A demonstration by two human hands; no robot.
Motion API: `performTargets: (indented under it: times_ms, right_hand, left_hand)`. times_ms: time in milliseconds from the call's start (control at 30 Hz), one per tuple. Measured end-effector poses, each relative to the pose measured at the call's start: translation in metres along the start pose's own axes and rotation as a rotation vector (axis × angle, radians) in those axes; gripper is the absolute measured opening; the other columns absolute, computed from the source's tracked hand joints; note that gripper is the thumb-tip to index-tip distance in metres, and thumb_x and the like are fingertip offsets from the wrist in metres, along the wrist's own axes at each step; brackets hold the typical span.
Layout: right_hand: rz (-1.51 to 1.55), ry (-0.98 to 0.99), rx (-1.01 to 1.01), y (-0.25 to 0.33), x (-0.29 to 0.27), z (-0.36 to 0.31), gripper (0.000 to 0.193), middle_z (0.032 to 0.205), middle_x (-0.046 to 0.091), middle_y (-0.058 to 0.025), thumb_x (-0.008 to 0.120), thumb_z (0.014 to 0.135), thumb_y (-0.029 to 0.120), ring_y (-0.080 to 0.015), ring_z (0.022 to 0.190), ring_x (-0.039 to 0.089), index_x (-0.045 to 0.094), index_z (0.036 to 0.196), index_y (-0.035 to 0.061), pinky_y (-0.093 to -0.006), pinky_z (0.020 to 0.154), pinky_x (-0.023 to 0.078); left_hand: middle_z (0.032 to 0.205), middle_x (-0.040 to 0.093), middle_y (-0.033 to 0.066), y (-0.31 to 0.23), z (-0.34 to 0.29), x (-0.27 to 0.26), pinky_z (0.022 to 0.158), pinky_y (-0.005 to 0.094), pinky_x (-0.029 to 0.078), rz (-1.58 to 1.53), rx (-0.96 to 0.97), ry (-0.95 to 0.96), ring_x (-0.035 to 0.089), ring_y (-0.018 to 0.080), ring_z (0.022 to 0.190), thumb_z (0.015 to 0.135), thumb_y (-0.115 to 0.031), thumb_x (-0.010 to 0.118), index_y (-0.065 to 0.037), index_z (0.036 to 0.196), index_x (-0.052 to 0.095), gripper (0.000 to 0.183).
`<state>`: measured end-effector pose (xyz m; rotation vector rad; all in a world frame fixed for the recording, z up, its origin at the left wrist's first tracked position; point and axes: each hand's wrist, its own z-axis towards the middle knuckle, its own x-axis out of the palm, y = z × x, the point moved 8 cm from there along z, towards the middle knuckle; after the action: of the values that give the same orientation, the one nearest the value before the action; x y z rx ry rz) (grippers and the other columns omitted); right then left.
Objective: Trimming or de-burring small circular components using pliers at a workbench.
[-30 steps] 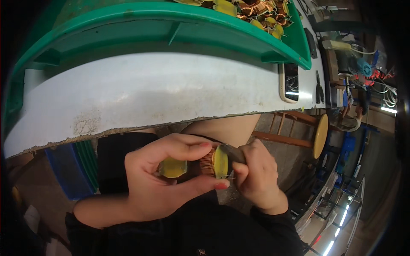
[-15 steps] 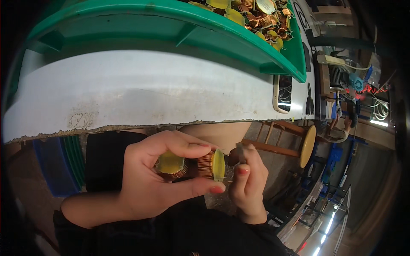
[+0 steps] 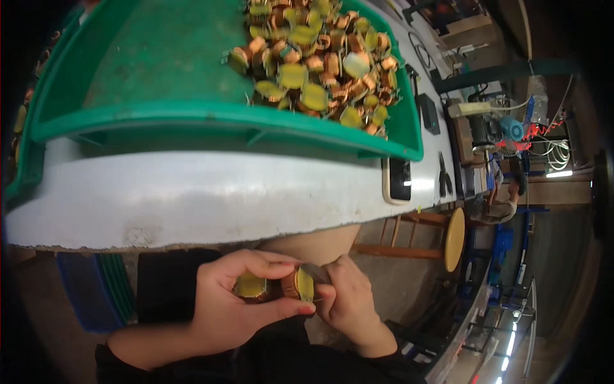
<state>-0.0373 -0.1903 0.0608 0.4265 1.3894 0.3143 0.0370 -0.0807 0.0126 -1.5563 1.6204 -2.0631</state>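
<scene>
Below the table edge, my left hand (image 3: 224,306) is closed around two copper-wound coils. One coil (image 3: 298,283), with a yellow end plate, is pinched between the thumb and fingertips. Another coil (image 3: 251,285), also yellow-ended, sits deeper in the palm. My right hand (image 3: 348,297) is curled close to the pinched coil, its thumb nearly at the yellow plate. A small dark grey piece (image 3: 314,272) shows by the right fingers; its kind is unclear, and the fingers partly hide it.
Beyond the table edge stands a green tray (image 3: 192,114) with a heap of coils (image 3: 313,70) on its right side. A phone (image 3: 399,180) and dark-handled pliers (image 3: 443,176) lie to its right. Further right are a wooden stool (image 3: 455,240) and a seated person (image 3: 502,203).
The view has tilted up, showing more of the tray. My right hand has moved in against the pinched coil, which has turned so its yellow plate faces me more.
</scene>
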Motion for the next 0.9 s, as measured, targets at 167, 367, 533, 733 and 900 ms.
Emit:
performTargets:
  times_ms: [167,367,533,733,900]
  right_hand:
    - [-0.088,0.015,0.022,0.001,-0.001,-0.002,0.010,0.072,0.048,-0.0106,0.058,0.081,0.008,-0.0250,0.060,0.044,0.053,0.085,-0.0003,-0.0312,0.056,0.040]
    - [0.061,-0.001,0.090,-0.007,-0.002,0.001,0.010,0.074,0.049,-0.0118,0.055,0.084,0.009,-0.0261,0.063,0.045,0.053,0.087,-0.0005,-0.0320,0.058,0.041]
    - [0.192,-0.060,0.214,-0.021,-0.009,-0.005,0.014,0.076,0.050,-0.0127,0.051,0.087,0.013,-0.0265,0.065,0.045,0.054,0.089,-0.0008,-0.0326,0.062,0.041]
    - [0.208,-0.026,0.177,-0.014,0.001,0.000,0.019,0.077,0.050,-0.0130,0.049,0.089,0.018,-0.0264,0.067,0.045,0.054,0.089,-0.0012,-0.0326,0.064,0.041]
    - [0.023,-0.038,0.076,-0.009,-0.001,0.000,0.020,0.076,0.050,-0.0122,0.050,0.089,0.019,-0.0259,0.065,0.045,0.054,0.089,-0.0010,-0.0324,0.062,0.041]
  left_hand:
    - [0.099,0.064,0.0136,0.005,0.001,-0.002,0.075,0.0245,0.050,0.051,-0.011,-0.025,0.062,0.0165,0.082,0.064,0.005,0.079,0.000,0.091,0.059,0.034]
    - [0.095,0.065,0.0116,0.008,-0.001,-0.003,0.074,0.0236,0.049,-0.011,-0.043,-0.062,0.060,0.0144,0.079,0.064,0.005,0.078,0.001,0.090,0.058,0.033]
    - [0.092,0.065,0.0097,0.002,0.007,0.001,0.074,0.0233,0.049,-0.086,-0.050,-0.072,0.060,0.0135,0.077,0.064,0.005,0.078,0.002,0.090,0.059,0.033]
    - [0.091,0.064,0.0091,0.000,0.006,0.000,0.074,0.0234,0.049,-0.008,0.041,-0.023,0.060,0.0135,0.077,0.063,0.005,0.078,0.002,0.091,0.059,0.034]
    - [0.102,0.062,0.0135,-0.003,0.005,0.004,0.081,0.0307,0.050,0.125,0.086,0.077,0.062,0.0251,0.096,0.057,0.015,0.075,-0.003,0.093,0.055,0.045]
